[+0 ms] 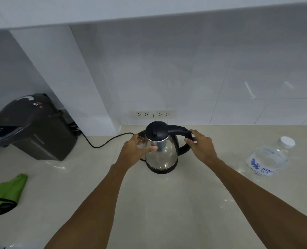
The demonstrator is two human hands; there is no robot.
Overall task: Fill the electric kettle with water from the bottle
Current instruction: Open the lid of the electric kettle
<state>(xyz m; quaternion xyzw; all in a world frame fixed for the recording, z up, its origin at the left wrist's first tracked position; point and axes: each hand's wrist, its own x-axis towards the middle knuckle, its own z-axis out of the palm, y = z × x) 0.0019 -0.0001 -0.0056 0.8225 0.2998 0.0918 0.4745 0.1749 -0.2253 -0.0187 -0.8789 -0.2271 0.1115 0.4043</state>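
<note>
Fingers [189, 141] of the right hand [201, 146] wrap the black handle [182, 133] of the shiny steel kettle [160, 150]; the left hand [134, 150] lies flat against its side. Its black lid [156, 131] is shut. The clear capped water bottle [269, 157] lies on the pale bench [149, 203], nearer the right hand.

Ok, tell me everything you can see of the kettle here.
The kettle is shiny steel with a black lid, shut, a black handle on the right and a black base. It stands upright on the counter below the wall sockets. The left hand rests on its body near the spout; the right hand grips the handle.
</note>
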